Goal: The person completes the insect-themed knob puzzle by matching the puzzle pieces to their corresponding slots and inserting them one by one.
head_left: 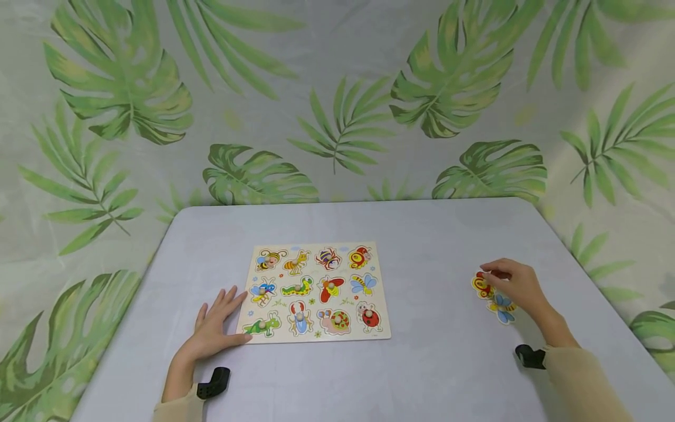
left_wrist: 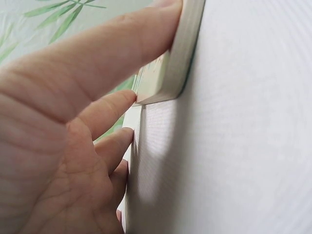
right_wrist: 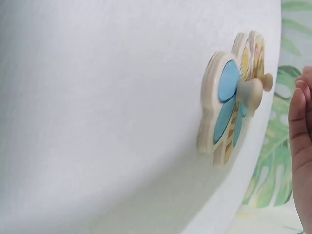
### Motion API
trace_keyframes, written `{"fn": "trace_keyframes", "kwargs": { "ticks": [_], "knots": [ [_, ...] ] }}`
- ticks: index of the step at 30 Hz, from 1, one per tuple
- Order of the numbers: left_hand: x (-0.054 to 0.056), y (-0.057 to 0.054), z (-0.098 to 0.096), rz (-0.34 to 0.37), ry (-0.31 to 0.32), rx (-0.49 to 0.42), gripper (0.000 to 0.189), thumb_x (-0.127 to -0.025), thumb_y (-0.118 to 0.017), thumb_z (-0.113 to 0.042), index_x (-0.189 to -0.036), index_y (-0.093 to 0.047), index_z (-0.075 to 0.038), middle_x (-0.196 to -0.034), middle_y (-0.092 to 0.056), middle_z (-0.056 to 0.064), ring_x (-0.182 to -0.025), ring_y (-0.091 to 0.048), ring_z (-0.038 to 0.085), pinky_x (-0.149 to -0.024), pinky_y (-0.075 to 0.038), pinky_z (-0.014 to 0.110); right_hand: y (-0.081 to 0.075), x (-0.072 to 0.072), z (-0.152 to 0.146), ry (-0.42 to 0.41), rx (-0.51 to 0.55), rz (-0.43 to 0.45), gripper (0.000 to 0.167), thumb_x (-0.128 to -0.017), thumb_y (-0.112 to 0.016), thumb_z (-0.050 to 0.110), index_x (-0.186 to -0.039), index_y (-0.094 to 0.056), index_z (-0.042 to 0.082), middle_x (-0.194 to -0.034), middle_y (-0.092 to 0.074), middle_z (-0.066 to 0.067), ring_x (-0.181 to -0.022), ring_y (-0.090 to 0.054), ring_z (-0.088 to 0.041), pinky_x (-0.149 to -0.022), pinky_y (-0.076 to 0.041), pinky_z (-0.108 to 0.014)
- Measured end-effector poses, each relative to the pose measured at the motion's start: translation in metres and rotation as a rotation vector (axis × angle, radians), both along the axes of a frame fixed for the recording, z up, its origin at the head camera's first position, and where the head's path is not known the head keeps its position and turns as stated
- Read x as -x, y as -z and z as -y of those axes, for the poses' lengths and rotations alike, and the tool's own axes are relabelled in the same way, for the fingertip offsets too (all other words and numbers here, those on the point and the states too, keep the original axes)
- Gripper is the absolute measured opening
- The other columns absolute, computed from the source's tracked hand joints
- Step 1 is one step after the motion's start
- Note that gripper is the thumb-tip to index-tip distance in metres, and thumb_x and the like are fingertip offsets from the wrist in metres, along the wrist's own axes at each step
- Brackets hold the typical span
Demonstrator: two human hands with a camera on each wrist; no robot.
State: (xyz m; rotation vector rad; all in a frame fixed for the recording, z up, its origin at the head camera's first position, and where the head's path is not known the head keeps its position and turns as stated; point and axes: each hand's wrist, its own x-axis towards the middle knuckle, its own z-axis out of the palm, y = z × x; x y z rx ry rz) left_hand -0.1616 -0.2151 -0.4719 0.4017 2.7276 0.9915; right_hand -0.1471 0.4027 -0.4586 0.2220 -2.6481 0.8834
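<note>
A wooden puzzle board (head_left: 312,335) printed with colourful insects lies left of centre on the table. My left hand (head_left: 215,328) rests at its left side with fingers spread, the thumb over the near corner and other fingertips along the edge. Over to the right lie two loose knobbed pieces, a red-and-yellow insect piece (head_left: 479,285) and a blue-winged dragonfly piece (head_left: 504,309), close together. Above the red-and-yellow piece hovers my right hand (head_left: 519,287), fingers bent and thumb near them. In the right wrist view its fingertips appear apart from the wooden knobs (right_wrist: 250,94).
A pale cloth covers the table (head_left: 432,363). Behind it hangs a curtain (head_left: 348,58) printed with green leaves. Black wrist devices (head_left: 213,384) sit at both sleeves. Most board pictures carry a round knob; the two at the upper right show none.
</note>
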Motion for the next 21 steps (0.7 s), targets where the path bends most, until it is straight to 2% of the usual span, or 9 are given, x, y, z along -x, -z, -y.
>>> {"fn": "trace_keyframes", "kwargs": {
  "ticks": [14,21],
  "knots": [
    [0.000,-0.001,-0.001,-0.009,0.000,-0.003,0.090,-0.068,-0.078,-0.035,-0.144,-0.037,-0.010,-0.156,-0.018,0.022,-0.144,-0.004,0.046,-0.111,0.009,0.066,0.007,-0.010,-0.017,0.072,-0.057,0.134,0.017,-0.080,-0.072,0.010,-0.095,-0.072,0.001,-0.089,-0.070,-0.017,-0.070,-0.046,0.018,-0.059,-0.044,-0.005],
    [0.000,-0.001,-0.001,-0.005,-0.005,0.003,0.090,-0.068,-0.078,-0.034,-0.144,-0.036,-0.010,-0.156,-0.017,0.022,-0.144,-0.003,0.046,-0.111,0.009,0.065,0.004,-0.011,-0.018,0.058,-0.054,0.187,0.019,-0.080,-0.071,0.008,-0.097,-0.071,0.001,-0.092,-0.069,-0.017,-0.070,-0.047,0.015,-0.059,-0.045,-0.006]
  ]
}}
